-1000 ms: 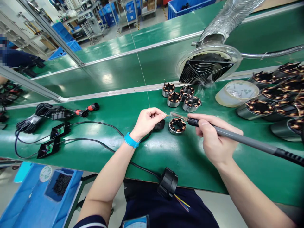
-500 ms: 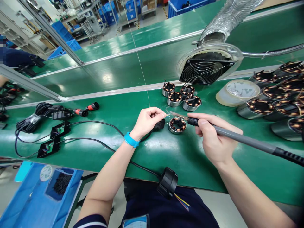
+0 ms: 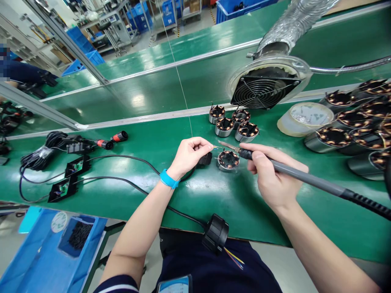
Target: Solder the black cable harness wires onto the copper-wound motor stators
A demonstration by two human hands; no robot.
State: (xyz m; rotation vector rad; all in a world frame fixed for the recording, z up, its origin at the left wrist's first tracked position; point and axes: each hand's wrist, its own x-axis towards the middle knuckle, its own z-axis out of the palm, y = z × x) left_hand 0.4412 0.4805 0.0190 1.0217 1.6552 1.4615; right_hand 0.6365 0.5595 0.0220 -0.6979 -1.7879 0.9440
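My left hand [image 3: 192, 154], wearing a blue wristband, is closed in a pinch on thin wires [image 3: 215, 147] whose ends poke out past the fingertips. A fine solder-like strand [image 3: 183, 91] hangs from above and runs down behind this hand. In my right hand [image 3: 276, 175] is a grey soldering iron [image 3: 293, 172], gripped like a pen, its tip close to the wire ends. Just below the tip a motor stator [image 3: 228, 161] with copper windings stands on the bench. A black housing [image 3: 205, 160] is partly hidden behind my left hand.
Several stators [image 3: 224, 127] stand behind, and more [image 3: 331, 139] at the right beside a tape roll [image 3: 310, 116]. A fume extractor fan [image 3: 262, 91] overhangs the bench. Cables and open black boxes [image 3: 62, 189] lie left. A black cap [image 3: 215, 234] with coloured wires sits at the front edge.
The soldering iron has shifted slightly left with my right hand, and the wisp of smoke near its tip has faded. My left hand stays almost still.
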